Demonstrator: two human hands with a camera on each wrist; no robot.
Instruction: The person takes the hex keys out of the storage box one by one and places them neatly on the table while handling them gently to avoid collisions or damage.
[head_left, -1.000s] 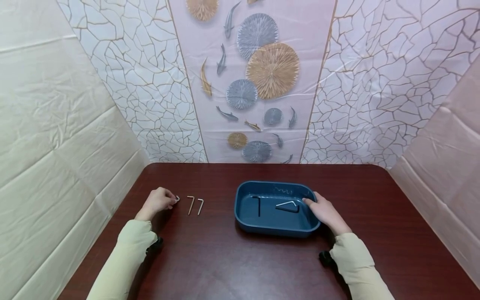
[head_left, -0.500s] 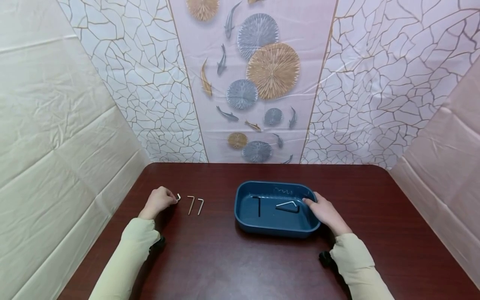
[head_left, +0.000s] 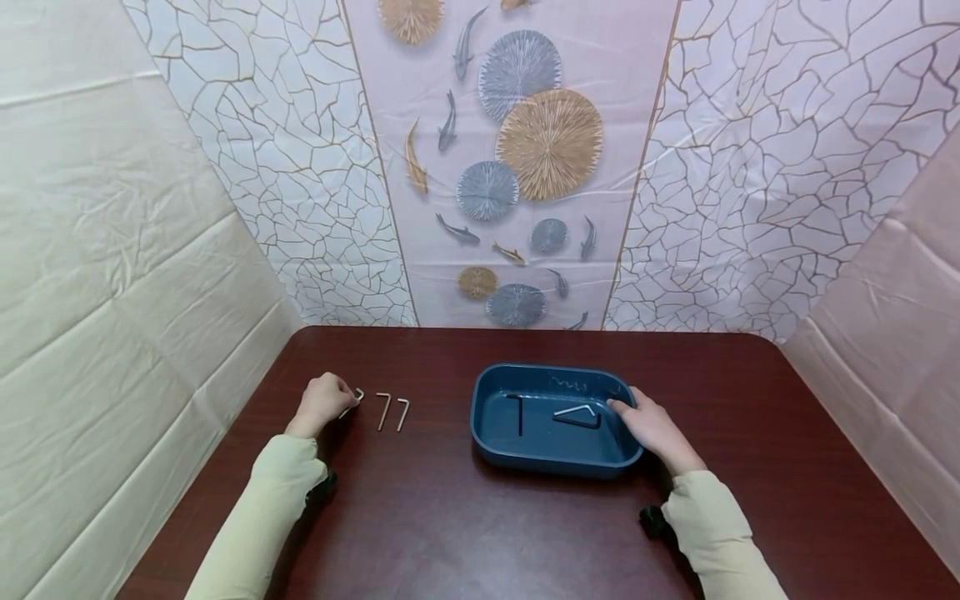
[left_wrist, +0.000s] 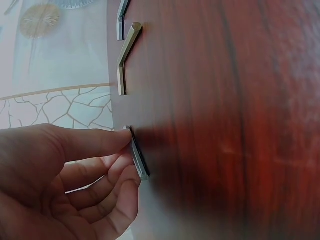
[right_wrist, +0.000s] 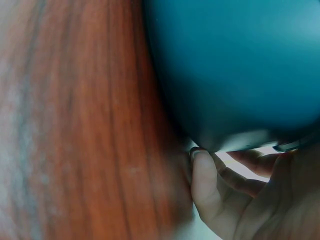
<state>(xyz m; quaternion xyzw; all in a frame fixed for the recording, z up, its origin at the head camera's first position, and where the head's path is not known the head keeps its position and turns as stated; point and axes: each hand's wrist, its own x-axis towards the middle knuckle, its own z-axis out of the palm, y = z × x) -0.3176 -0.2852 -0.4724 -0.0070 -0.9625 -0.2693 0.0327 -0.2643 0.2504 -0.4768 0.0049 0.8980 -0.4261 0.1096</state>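
In the head view my left hand [head_left: 322, 407] is at the left of the table, pinching a silver hex key [left_wrist: 140, 162] between thumb and fingers. The left wrist view shows this key close to the tabletop, partly hidden by the fingertips. Two more hex keys lie to the right of that hand, a brassy one [head_left: 385, 412] and a paler one [head_left: 402, 414]. My right hand [head_left: 656, 429] grips the right rim of a blue tray [head_left: 551, 462]. Inside the tray are a black hex key [head_left: 521, 415], a silver hex key [head_left: 573, 409] and another black hex key [head_left: 576, 422].
The dark red-brown table [head_left: 450, 525] carries everything. Behind it hangs a patterned cloth [head_left: 510, 233], and pale cloth walls [head_left: 135, 317] close in both sides. A dark wrist device [head_left: 654, 522] sits under the right sleeve.
My left hand has shifted slightly right, still pinching the hex key, whose visible bend has moved a little with it. My right hand and the tray look unmoved; the head view shifted slightly.
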